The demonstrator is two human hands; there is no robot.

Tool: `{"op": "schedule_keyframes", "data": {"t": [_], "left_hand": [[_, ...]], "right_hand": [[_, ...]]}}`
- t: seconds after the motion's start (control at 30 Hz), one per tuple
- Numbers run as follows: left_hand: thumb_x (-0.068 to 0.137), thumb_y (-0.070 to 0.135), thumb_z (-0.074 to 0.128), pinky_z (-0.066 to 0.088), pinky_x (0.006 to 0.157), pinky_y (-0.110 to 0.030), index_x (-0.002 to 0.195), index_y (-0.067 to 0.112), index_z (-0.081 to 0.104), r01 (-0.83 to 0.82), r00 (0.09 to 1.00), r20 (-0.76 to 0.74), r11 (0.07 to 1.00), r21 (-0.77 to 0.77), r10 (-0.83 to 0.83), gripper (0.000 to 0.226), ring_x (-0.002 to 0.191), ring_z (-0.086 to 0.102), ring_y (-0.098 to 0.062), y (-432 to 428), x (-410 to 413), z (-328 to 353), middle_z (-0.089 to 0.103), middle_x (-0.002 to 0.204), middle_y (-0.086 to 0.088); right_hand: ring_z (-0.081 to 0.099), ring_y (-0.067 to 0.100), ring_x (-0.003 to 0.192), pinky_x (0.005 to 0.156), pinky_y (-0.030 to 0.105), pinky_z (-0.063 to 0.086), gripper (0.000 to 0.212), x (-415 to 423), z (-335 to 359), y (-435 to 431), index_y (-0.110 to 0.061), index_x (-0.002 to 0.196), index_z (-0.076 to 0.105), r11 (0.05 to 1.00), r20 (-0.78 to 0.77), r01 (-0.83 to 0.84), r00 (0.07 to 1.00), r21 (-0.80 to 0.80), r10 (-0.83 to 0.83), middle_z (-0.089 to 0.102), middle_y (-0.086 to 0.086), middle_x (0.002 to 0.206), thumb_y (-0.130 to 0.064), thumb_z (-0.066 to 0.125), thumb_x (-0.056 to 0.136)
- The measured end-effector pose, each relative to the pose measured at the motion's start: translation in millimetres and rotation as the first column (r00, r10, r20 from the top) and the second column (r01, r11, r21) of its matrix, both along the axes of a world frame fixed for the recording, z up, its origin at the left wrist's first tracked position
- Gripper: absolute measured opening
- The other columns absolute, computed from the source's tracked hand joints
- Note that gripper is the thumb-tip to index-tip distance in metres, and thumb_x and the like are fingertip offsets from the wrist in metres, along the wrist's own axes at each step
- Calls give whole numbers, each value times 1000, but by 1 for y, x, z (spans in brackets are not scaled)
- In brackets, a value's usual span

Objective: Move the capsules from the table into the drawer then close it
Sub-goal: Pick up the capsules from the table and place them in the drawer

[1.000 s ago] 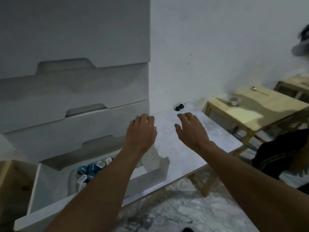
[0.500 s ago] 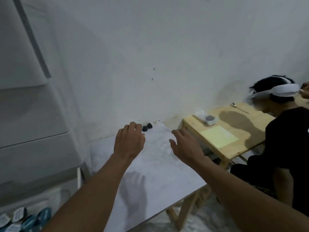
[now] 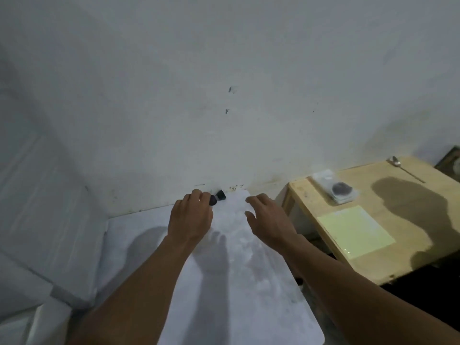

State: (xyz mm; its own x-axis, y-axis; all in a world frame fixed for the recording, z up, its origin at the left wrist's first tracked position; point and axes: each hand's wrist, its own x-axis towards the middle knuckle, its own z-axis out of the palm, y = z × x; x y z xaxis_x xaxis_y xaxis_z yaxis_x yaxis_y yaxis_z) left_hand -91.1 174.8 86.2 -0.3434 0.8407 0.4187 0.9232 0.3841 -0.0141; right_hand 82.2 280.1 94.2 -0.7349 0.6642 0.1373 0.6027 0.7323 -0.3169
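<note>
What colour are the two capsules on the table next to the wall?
Both capsules look dark, almost black; the head view shows them best.

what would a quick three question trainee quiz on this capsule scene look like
1. True or false: the capsules lie at the far edge of the white table, close to the wall.
2. Which of the hands has its fingertips right beside the capsules? A) left hand B) right hand
3. Fill in: the spoon lies on the ___ table.

Key: 1 true; 2 A; 3 wooden, the wooden table to the right.
</note>
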Motion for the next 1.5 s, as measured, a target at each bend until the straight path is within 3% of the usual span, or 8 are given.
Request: {"op": "schedule_keyframes", "data": {"t": [0.3, 0.47, 0.57, 0.7, 0.97, 1.17, 1.3, 1.5], "left_hand": [[60, 6, 80, 45, 41, -30, 77, 11, 66, -32, 975, 216, 994, -108, 55, 22, 51, 60, -24, 83, -46, -58, 62, 71, -6], [58, 4, 82, 47, 42, -28, 80, 10, 69, -29, 967, 242, 981, -191, 76, 26, 53, 62, -23, 102, -70, -88, 64, 72, -8], [65, 5, 78, 50, 45, -30, 95, 10, 70, -40, 946, 301, 967, -250, 117, 31, 59, 64, -26, 113, -78, -101, 64, 80, -9], [87, 12, 58, 54, 69, -37, 124, 14, 57, -8, 924, 362, 954, -300, 122, 37, 89, 62, -29, 125, -79, -118, 59, 107, -10], [68, 9, 79, 55, 52, -32, 94, 11, 61, -16, 864, 477, 956, -294, 161, 31, 80, 64, -28, 131, -83, -144, 59, 103, -11], [87, 14, 65, 53, 75, -34, 125, 12, 54, -9, 838, 527, 968, -251, 145, 40, 94, 61, -29, 135, -88, -142, 55, 111, -14], [90, 14, 59, 47, 77, -30, 112, 7, 55, -38, 793, 582, 968, -249, 181, 24, 90, 58, -29, 136, -85, -132, 47, 110, -13], [87, 15, 62, 45, 75, -27, 119, 14, 59, -78, 692, 700, 983, -168, 174, 33, 88, 59, -29, 122, -76, -121, 44, 112, -11]], "right_hand": [[60, 28, 103, 89, 39, 51, 39, -77, -57, 84, -15, 134, 46, 990, 96, -28, 995, -136, 42, 51, 11, 133, -26, 51, 96], [56, 30, 112, 92, 37, 46, 39, -118, -85, 110, -13, 133, 49, 978, 114, -75, 989, -193, 99, 54, 12, 131, -19, 52, 95], [57, 29, 109, 90, 34, 46, 38, -141, -99, 122, -17, 132, 50, 973, 97, -90, 989, -213, 113, 57, 11, 125, -13, 51, 94], [59, 30, 104, 90, 33, 48, 36, -157, -115, 134, -18, 131, 52, 952, 110, -101, 984, -289, 138, 57, 11, 122, -14, 50, 95], [59, 30, 98, 82, 35, 51, 21, -156, -138, 145, -9, 113, 57, 951, 80, -91, 990, -296, 120, 55, 11, 123, -18, 54, 94], [57, 27, 87, 76, 34, 51, 15, -155, -138, 144, -9, 105, 57, 946, 67, -95, 990, -311, 122, 60, 9, 104, -19, 53, 93], [56, 30, 86, 74, 37, 50, 15, -151, -135, 141, -7, 101, 54, 942, 110, -54, 989, -331, 96, 61, 13, 100, -20, 54, 92], [58, 32, 84, 75, 42, 53, 19, -145, -126, 131, -11, 104, 53, 951, 179, -16, 981, -308, 74, 56, 12, 105, -23, 55, 90]]}}
